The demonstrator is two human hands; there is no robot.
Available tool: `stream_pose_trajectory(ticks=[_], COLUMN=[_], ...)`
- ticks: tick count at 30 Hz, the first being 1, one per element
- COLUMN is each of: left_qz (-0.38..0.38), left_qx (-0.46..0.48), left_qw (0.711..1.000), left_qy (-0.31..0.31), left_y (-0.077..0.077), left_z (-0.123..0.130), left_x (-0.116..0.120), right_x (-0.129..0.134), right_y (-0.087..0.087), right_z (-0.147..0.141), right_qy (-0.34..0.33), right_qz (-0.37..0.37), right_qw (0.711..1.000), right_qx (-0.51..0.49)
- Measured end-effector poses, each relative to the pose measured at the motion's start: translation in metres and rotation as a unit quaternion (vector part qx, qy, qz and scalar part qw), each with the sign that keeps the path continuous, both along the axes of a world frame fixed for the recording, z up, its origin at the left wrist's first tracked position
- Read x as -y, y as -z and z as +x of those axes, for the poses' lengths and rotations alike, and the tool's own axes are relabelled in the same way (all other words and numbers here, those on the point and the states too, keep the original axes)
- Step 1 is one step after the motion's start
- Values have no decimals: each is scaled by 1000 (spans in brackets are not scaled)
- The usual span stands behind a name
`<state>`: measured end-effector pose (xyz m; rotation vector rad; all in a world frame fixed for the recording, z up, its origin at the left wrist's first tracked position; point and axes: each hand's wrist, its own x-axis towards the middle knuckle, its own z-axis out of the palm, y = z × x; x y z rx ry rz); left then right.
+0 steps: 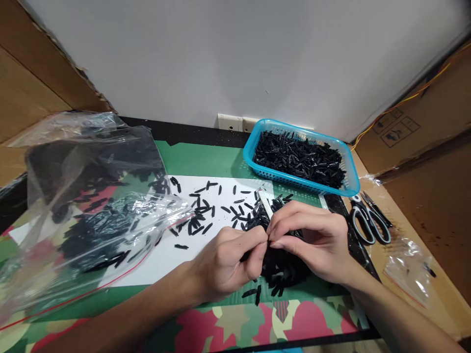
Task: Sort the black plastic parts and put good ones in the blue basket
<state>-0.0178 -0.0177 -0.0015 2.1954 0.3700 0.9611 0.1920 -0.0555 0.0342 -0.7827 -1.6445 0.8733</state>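
Observation:
My left hand point(235, 260) and my right hand point(312, 235) meet fingertip to fingertip above a heap of small black strips point(285, 269). Both are closed in a pinch. Whatever lies between the fingertips is too small and covered to make out. A slim white stick point(265, 203) rises just behind my right fingers; I cannot tell whether they hold it or it rests on the heap. Loose black strips point(200, 211) are scattered over a white sheet point(154, 264) left of the heap.
A blue plastic basket point(301, 185) full of black strips stands at the back right. Clear zip bags point(121, 230) with black pieces cover the left side. Black-and-white scissors point(368, 223) and a small clear bag point(410, 269) lie on cardboard at the right. A wall point(235, 59) closes the back.

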Motion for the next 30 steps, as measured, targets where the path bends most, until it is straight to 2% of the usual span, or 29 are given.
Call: stream_pose_trajectory(ticks=[3, 7, 13, 17, 24, 30], left_qz=[18, -19, -102, -136, -156, -162], left_qx=[24, -1, -58, -107, -105, -70], left_qw=[1000, 1000, 992, 985, 982, 984], left_qy=[1, 14, 37, 18, -2, -30], left_y=[0, 1, -2, -7, -10, -3], left_z=[2, 3, 1, 0, 0, -3], left_x=[-2, -3, -2, -2, 0, -3], right_x=[-1, -3, -5, -4, -4, -9], right_y=[0, 1, 6, 9, 11, 6], right_z=[2, 6, 10, 8, 3, 5], right_qy=[-1, -6, -69, -85, -92, -51], right_qz=[39, 100, 31, -6, -73, -134], right_qw=[999, 989, 986, 984, 988, 989], right_qx=[33, 111, 150, 156, 104, -39])
